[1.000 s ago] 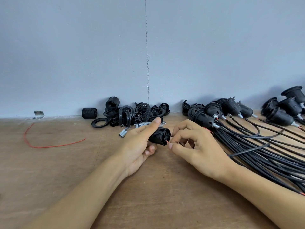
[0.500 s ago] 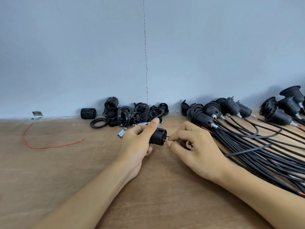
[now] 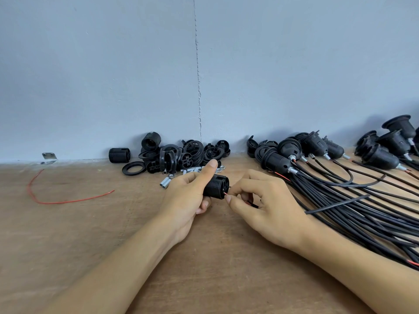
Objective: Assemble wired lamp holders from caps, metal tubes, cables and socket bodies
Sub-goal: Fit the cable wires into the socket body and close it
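— Two hands, what are they on?
— The left hand is curled round a ribbed black socket body, mid-table. The right hand pinches a thin red wire between thumb and forefinger, right at the socket's open end.
— And around them?
— Loose black parts and small metal tubes lie behind, by the wall; wired lamp holders with black cables lie to the right
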`<state>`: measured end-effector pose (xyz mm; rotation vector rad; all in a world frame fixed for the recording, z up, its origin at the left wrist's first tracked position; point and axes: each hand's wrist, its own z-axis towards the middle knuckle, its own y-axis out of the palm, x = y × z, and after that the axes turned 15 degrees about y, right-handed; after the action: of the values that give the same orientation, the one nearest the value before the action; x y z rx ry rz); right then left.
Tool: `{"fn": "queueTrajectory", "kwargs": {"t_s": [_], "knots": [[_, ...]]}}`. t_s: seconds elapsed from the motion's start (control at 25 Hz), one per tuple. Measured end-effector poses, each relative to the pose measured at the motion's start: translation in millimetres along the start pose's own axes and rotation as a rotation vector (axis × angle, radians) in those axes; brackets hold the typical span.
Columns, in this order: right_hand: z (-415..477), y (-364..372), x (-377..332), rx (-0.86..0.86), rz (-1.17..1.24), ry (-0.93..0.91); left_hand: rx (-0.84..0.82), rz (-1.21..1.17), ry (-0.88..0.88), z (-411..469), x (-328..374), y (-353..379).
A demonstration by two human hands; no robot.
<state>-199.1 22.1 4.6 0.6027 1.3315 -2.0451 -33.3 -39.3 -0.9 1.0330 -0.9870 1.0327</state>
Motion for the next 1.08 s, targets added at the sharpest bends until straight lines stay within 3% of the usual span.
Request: {"fn": "queueTrajectory", "kwargs": {"t_s": [0.28,0.44,0.84,1.08], "knots": [[1.8,-1.0,1.4,-0.019,-0.103,-0.075,0.071,0.105,0.105,-2.2,-7.6,2.8],[2.7,-0.3,2.4,-0.049,-0.109,-0.102,0.064,0.085,0.066,-1.4,-4.8,2.8],[1.4,2.4,4.9,0.071,-0.002,-0.079,0.078,0.040,-0.005,0.5,0.3,2.8],[2.1,2.2,4.1,0.078,-0.137,-0.199,0.117,0.107,-0.013,0.1,-0.1,5.9]]}}
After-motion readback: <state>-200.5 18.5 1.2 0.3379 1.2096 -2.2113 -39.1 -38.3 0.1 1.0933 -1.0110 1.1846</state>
